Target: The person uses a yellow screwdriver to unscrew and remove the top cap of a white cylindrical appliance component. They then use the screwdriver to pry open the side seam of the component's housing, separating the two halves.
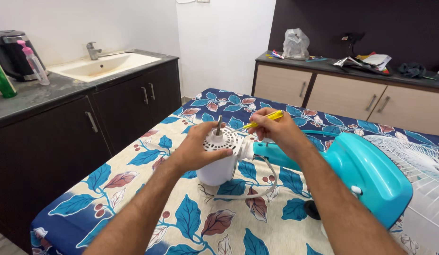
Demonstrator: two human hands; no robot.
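My left hand [196, 147] wraps around a white fan motor housing [218, 166] that stands upright on the leaf-patterned bedsheet [214, 222], its metal shaft [219, 124] sticking up. My right hand [276, 131] grips a yellow-handled screwdriver [264, 119], whose tip points down at the motor's slotted top face. A turquoise fan body [366, 174] lies to the right, joined to the motor at its neck. A white cable [257, 191] loops out from under the motor.
A white fan grille [420, 189] lies at the right edge. A dark counter with a sink [103, 66], a kettle and bottles runs along the left. A beige cabinet [342, 92] with clutter and a plastic bag stands behind.
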